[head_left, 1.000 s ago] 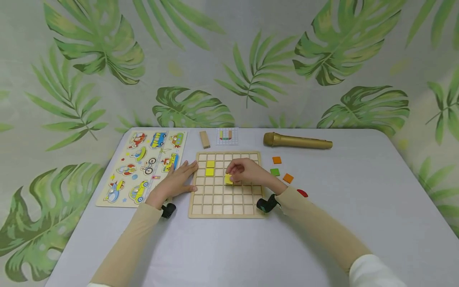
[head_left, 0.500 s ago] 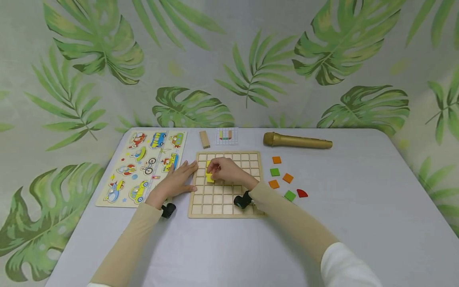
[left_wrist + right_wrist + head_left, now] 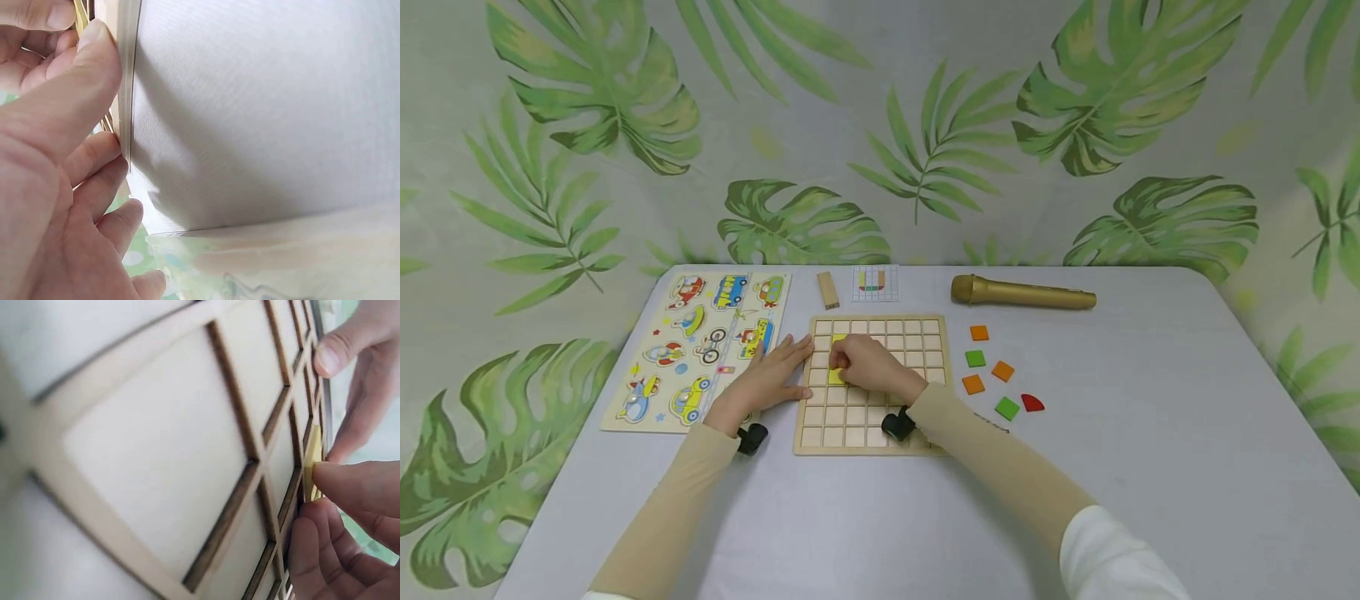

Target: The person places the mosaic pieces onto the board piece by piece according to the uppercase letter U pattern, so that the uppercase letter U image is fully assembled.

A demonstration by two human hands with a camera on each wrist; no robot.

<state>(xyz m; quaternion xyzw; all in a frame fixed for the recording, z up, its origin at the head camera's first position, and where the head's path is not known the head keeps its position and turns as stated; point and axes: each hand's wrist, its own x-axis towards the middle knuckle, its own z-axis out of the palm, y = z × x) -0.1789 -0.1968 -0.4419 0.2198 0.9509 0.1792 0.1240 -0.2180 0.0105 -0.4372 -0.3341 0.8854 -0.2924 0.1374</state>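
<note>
A wooden grid board [image 3: 855, 414] lies on the table in the head view. My left hand [image 3: 767, 379] rests at its left edge, fingers spread; in the left wrist view the thumb and fingertips touch the rim. Over the upper left cells is my right hand [image 3: 877, 365], its thumb and curled fingers pinching a yellow square tile [image 3: 310, 462] low at the grid. Yellow shows at the tile [image 3: 836, 377] just below the fingers. Another yellow tile [image 3: 837, 339] lies in a cell above, partly hidden by the hand.
Orange, green and red pieces, among them a red quarter-round [image 3: 1032, 403], lie right of the board. Behind it are a wooden block [image 3: 828, 291], a pattern card [image 3: 876, 284] and a gold microphone [image 3: 1022, 293]. A vehicle picture puzzle [image 3: 662, 321] lies at left.
My right hand has carried the yellow tile leftward across the board to just below the other yellow tiles, then lowered it there. My left hand has stayed at the edge.
</note>
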